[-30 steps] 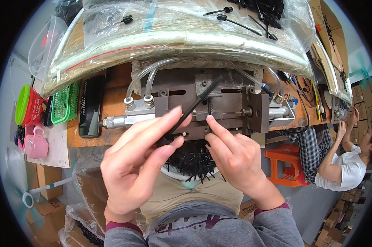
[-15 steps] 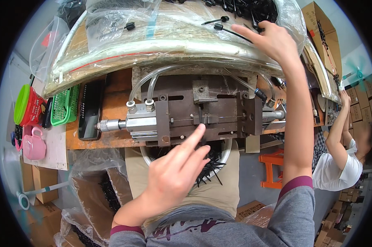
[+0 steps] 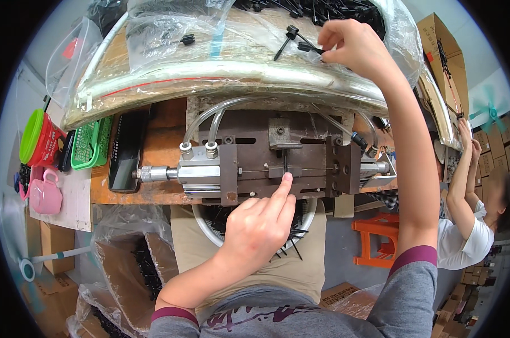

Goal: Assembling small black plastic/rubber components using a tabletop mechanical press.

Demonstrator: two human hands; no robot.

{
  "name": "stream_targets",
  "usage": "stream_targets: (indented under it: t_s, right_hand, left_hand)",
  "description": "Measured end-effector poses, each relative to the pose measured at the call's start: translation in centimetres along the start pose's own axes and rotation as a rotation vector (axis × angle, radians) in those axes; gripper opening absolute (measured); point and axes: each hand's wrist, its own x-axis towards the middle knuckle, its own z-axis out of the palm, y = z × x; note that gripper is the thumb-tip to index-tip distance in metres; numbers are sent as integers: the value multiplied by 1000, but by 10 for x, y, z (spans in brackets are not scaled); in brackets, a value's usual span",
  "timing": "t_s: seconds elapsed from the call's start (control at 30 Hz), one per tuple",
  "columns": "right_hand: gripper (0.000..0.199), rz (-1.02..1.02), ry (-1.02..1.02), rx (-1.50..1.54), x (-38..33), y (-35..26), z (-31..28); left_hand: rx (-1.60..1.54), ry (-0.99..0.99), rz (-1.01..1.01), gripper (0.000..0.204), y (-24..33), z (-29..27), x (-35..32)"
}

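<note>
My left hand (image 3: 257,231) reaches over the metal fixture (image 3: 252,152), index finger stretched out and its tip touching a small block at the centre. The other fingers are bent, with nothing visible in them. A thin black stem (image 3: 285,159) stands in line above that fingertip. At the upper right my right hand (image 3: 359,49) pinches the stem end of a black plastic part with a ribbed head (image 3: 305,47), over the plastic-covered board. A second such black part (image 3: 291,34) lies beside it. The pinching fingertips partly hide the stem.
Pneumatic cylinders (image 3: 199,174) with clear hoses (image 3: 210,115) flank the fixture. A heap of black parts (image 3: 345,10) lies at the back. Below, a white tub (image 3: 310,217) holds more. At left are a green basket (image 3: 88,143) and pink cup (image 3: 46,194). Another person (image 3: 469,225) works at far right.
My right hand has come down slightly and closed on the black part's stem. The neighbouring part has swung round. My left index fingertip remains at the centre of the fixture, its fingers closer together.
</note>
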Motion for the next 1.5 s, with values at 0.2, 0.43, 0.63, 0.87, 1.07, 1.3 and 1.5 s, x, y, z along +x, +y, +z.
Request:
stream_targets:
  t_s: [0.2, 0.43, 0.63, 0.87, 1.07, 1.3, 1.5]
  right_hand:
    - [46, -36, -135, 3, 40, 13, 8]
    - [22, 84, -189, 26, 30, 12, 4]
    - [19, 98, 100, 322, -22, 9, -25]
    - [23, 99, 412, 1208, -80, -23, -29]
    - [15, 306, -23, 1838, -155, -84, 4]
    - [18, 313, 379, 1556, -180, -70, 29]
    - [16, 213, 497, 1111, -198, -81, 40]
  left_hand:
    - [-2, -31, -15, 25, 2, -3, 1]
    - [-18, -13, -9, 26, -1, -1, -1]
    - [-136, -39, 12, 28, -5, -9, -3]
    - [-593, 78, -211, 74, 2, -35, 11]
    - [-1106, -29, -372, 65, -3, -51, 10]
    - [-592, 52, -193, 37, 6, -49, -3]
    - [-100, 2, -60, 27, 4, -7, -12]
